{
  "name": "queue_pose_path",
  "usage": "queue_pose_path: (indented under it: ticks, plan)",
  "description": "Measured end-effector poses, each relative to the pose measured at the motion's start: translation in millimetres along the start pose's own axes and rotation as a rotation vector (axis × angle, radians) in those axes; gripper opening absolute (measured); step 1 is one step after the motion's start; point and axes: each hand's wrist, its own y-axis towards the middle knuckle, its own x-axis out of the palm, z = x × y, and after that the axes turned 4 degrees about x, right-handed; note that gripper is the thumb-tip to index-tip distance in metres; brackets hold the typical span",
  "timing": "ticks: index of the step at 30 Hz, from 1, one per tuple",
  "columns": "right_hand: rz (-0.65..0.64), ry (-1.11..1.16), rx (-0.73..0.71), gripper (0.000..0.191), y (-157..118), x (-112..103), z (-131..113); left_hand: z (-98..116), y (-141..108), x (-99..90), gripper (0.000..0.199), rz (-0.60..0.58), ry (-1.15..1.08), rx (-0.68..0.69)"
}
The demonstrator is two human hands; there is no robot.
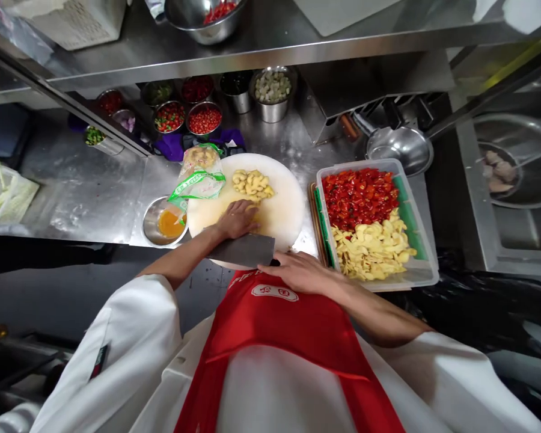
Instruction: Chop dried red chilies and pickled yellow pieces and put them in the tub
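Right hand (297, 272) closed around the dark handle of a broad, grey, rectangular metal cleaver (250, 250); blade over the near part of a round white cutting board (291, 204). Left hand (240, 218) palm down mid-board; cannot tell whether its fingers pin anything. Knobbly pale-yellow root pieces, likely ginger (253, 184), heaped at the board's far side.

Judgement: a clean cut calls for left fingertips tucked, piece flat side down, blade upright.

Edges: clear-and-green plastic bag (207, 184) crowds far left; round steel bowl (150, 226) just left; clear rectangular plastic bin (428, 258) right. Board's right part bare: best room for the blade.
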Motion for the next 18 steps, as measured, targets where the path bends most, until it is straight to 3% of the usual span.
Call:
queue_pose_path:
  ticks: [5, 10, 13, 15, 18]
  plan:
    - [0.063, 0.139, -0.025, 0.054, -30, 9, 12, -34, 5, -11.6, 0.038, 0.094, 0.078, -0.059]
    - [0.03, 0.181, -0.035, 0.06, -46, 12, 25, -38, 22, -31.3, 0.04, 0.045, -0.005, -0.211]
    - [0.013, 0.239, -0.081, 0.064, -44, 13, 28, -31, 36, -27.4, 0.028, 0.012, -0.013, -0.072]
    - [0.016, 0.263, -0.115, 0.066, -41, 13, 29, -26, 44, -18.8, 0.035, -0.024, 0.052, 0.051]
    - [0.02, 0.266, -0.156, 0.067, -35, 14, 28, -21, 51, -6.1, 0.043, -0.017, 0.198, 0.081]
